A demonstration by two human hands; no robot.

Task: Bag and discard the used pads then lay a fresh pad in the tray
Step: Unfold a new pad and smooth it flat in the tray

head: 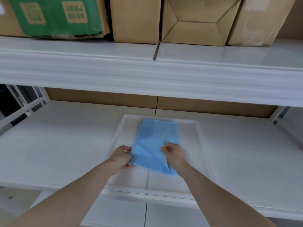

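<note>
1. Your left hand (122, 157) pinches the near left edge of the folded blue pad (151, 145), fingers curled round the fabric.
2. Your right hand (173, 154) is curled on the near right part of the same pad, at a fold line; it appears to grip a layer there, though the exact layer held cannot be told.
3. The pad lies inside the white tray (199, 138), roughly along the tray's centre line. It is still folded into a narrow strip and covers only the middle of the tray floor; bare tray shows to both sides.
4. The tray rests on the lower white shelf (57, 145), close to the front edge.
5. Key relation: the pad's long axis runs away from you, front to back. Both hands are at its near end, one on each side, about equally close. Judged from this, the coming move is to spread sideways, each hand drawing its edge outward towards its own tray wall.
6. Assessment: no used pads or bag are in view, so the task looks to be at the laying stage.
7. Risk noted: the far end is unrestrained and may bunch or lift as you unfold.
8. Cardboard boxes (136, 18) stand on the upper shelf (147, 71), well apart from the work.
</note>
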